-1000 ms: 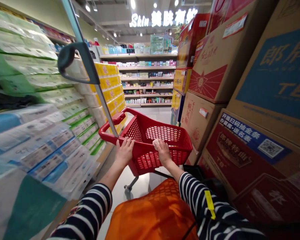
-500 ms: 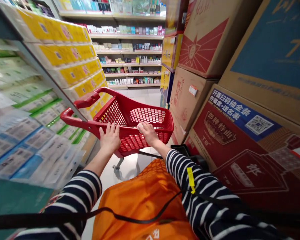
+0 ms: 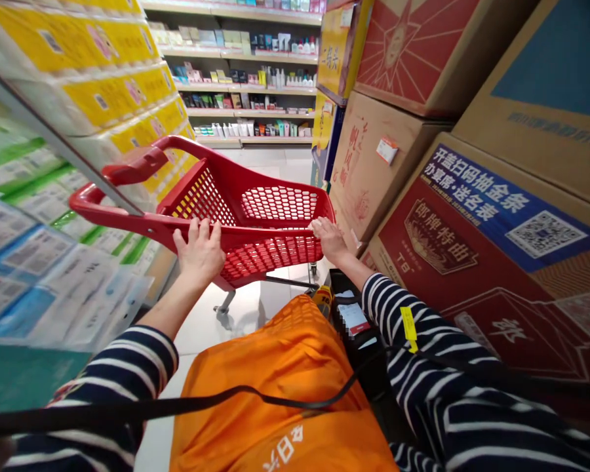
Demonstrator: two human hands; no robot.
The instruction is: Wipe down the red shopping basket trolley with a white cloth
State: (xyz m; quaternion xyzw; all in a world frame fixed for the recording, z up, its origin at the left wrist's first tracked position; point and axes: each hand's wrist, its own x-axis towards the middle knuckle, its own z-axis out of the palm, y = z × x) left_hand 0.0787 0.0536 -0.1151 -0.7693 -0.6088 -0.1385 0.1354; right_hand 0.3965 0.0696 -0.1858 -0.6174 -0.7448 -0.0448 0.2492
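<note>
A red plastic shopping cart (image 3: 280,190) stands sideways in front of me, its handle to the left and its basket to the right. My left hand (image 3: 201,249) rests over the near rim close to the handle end, fingers hooked across the edge. Toward the basket's far right corner, my right hand (image 3: 330,241) holds the same rim with its fingers curled over. The fingertips of both hands are partly hidden behind the edge. No goods show in the visible part of the basket.
Stacked cartons (image 3: 423,249) rise close on the right. Yellow-labelled packs (image 3: 122,92) and plastic-wrapped packs (image 3: 44,262) line the left. Shelves of small products (image 3: 246,85) stand ahead. A black bin-like box (image 3: 356,314) sits low beside my orange apron (image 3: 275,387).
My right hand has slid right along the rim to the basket's corner. My left hand and the cart appear slightly further left and higher. The black box now shows more.
</note>
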